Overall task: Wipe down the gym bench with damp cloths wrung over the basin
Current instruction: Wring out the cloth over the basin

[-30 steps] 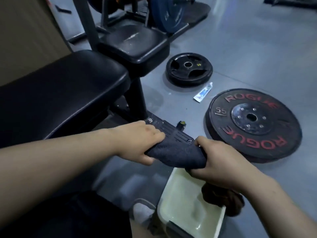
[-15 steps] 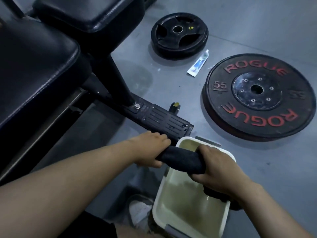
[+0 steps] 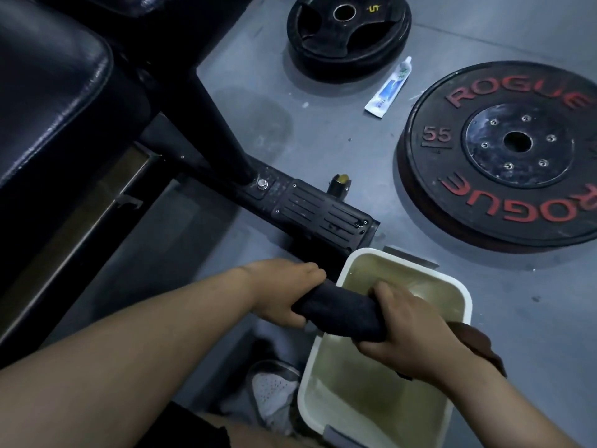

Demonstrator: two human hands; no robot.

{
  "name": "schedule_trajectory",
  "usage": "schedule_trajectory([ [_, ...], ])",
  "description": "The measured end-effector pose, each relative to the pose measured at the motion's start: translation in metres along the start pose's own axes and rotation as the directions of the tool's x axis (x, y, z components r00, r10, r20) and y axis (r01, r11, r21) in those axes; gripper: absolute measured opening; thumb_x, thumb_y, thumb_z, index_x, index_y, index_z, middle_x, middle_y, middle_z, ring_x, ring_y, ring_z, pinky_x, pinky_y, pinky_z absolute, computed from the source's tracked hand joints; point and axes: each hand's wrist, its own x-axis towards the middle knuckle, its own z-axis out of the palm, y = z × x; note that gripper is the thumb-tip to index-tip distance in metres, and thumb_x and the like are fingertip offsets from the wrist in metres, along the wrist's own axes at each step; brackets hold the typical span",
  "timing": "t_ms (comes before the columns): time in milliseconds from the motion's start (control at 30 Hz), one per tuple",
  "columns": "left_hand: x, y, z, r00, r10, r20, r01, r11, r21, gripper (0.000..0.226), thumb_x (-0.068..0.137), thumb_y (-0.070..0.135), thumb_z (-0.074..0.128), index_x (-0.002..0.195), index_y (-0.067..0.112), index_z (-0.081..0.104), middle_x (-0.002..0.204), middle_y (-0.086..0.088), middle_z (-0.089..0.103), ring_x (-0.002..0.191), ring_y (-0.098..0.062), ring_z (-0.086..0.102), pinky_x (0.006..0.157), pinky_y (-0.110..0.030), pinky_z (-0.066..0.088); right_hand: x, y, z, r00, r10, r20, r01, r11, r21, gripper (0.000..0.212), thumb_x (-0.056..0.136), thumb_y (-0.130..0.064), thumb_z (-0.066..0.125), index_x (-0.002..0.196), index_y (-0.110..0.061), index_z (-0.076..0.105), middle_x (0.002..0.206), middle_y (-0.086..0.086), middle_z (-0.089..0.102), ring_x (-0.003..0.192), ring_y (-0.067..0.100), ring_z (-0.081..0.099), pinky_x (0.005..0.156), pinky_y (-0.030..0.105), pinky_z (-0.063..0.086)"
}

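at two o'clock a black round rubber weight plate (image 3: 504, 150) reads "rogue 55", while left hand (image 3: 284, 294) and right hand (image 3: 410, 337) clench a rolled dark cloth (image 3: 339, 310) over the white rectangular plastic basin (image 3: 452, 286) at five o'clock.

There is one view only, from a wide-angle camera worn on the person's head, tilted steeply down and forward. It sits close above both forearms and the basin (image 3: 458, 286), takes in the floor (image 3: 323, 130) ahead with its weight plates, and catches the bench pad (image 3: 48, 92) at the upper left edge.
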Motion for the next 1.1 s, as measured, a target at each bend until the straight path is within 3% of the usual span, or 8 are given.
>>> schedule_trajectory([
  [200, 0.007, 0.004, 0.001, 0.999, 0.014, 0.031, -0.018, 0.992, 0.128, 0.051, 0.078, 0.046, 0.066, 0.118, 0.020, 0.048, 0.120, -0.002, 0.056, 0.111, -0.025, 0.052, 0.084, -0.035, 0.037, 0.005, -0.004, 0.016, 0.999, -0.015, 0.030, 0.015, 1.000, -0.001, 0.049, 0.064, -0.061, 0.060, 0.095, -0.026, 0.046, 0.086, -0.009, 0.048, 0.078, 0.014, 0.047, 0.065, 0.027, 0.033],
  [300, 0.005, 0.005, -0.005, 0.997, 0.076, -0.031, -0.069, 0.983, 0.172, 0.048, 0.075, 0.050, 0.066, 0.111, 0.021, 0.055, 0.112, 0.001, 0.054, 0.103, -0.022, 0.047, 0.083, -0.035, 0.038, 0.004, -0.005, 0.016, 0.999, -0.023, 0.038, 0.024, 1.000, -0.020, 0.046, 0.065, -0.059, 0.059, 0.096, -0.026, 0.048, 0.087, -0.010, 0.049, 0.077, 0.014, 0.047, 0.066, 0.028, 0.031],
  [400, -0.002, 0.001, -0.007, 0.994, 0.110, 0.007, -0.110, 0.985, 0.134, 0.050, 0.072, 0.044, 0.071, 0.112, 0.020, 0.055, 0.113, 0.001, 0.053, 0.101, -0.021, 0.049, 0.074, -0.030, 0.036, -0.002, -0.009, 0.014, 0.999, -0.044, 0.012, 0.044, 0.999, -0.012, 0.044, 0.064, -0.057, 0.060, 0.093, -0.026, 0.049, 0.084, -0.011, 0.049, 0.074, 0.011, 0.046, 0.064, 0.026, 0.029],
  [500, -0.005, 0.002, -0.003, 0.997, 0.061, 0.048, -0.067, 0.989, 0.135, 0.054, 0.076, 0.042, 0.071, 0.122, 0.019, 0.052, 0.120, -0.002, 0.050, 0.107, -0.023, 0.051, 0.075, -0.028, 0.032, -0.004, -0.013, 0.019, 0.999, -0.027, 0.028, 0.027, 1.000, 0.008, 0.045, 0.064, -0.058, 0.060, 0.094, -0.026, 0.048, 0.086, -0.012, 0.048, 0.076, 0.011, 0.045, 0.065, 0.025, 0.033],
  [700, 0.003, 0.015, -0.007, 0.997, 0.024, 0.075, -0.037, 0.984, 0.174, 0.073, 0.075, 0.051, 0.074, 0.133, 0.018, 0.044, 0.128, -0.005, 0.046, 0.112, -0.026, 0.051, 0.079, -0.034, 0.039, -0.004, -0.012, 0.022, 0.999, 0.019, 0.043, -0.021, 0.999, 0.036, 0.056, 0.060, -0.062, 0.061, 0.102, -0.028, 0.047, 0.090, -0.014, 0.047, 0.082, 0.011, 0.047, 0.069, 0.027, 0.038],
  [833, 0.004, 0.019, -0.003, 0.998, 0.003, 0.065, -0.018, 0.972, 0.233, 0.082, 0.070, 0.061, 0.076, 0.132, 0.019, 0.043, 0.128, -0.004, 0.046, 0.113, -0.024, 0.049, 0.085, -0.037, 0.042, -0.002, -0.009, 0.020, 0.999, -0.006, 0.048, 0.003, 0.999, 0.049, 0.070, 0.059, -0.066, 0.064, 0.117, -0.029, 0.049, 0.102, -0.014, 0.051, 0.092, 0.010, 0.050, 0.079, 0.028, 0.043],
  [1100, 0.005, 0.017, -0.005, 0.999, -0.010, 0.044, -0.001, 0.974, 0.227, 0.080, 0.067, 0.065, 0.073, 0.127, 0.020, 0.046, 0.122, -0.003, 0.048, 0.108, -0.024, 0.051, 0.085, -0.041, 0.043, 0.001, -0.011, 0.020, 0.998, -0.041, 0.037, 0.037, 0.994, 0.104, 0.067, 0.058, -0.070, 0.067, 0.112, -0.033, 0.051, 0.096, -0.018, 0.047, 0.085, 0.003, 0.045, 0.078, 0.026, 0.043],
])
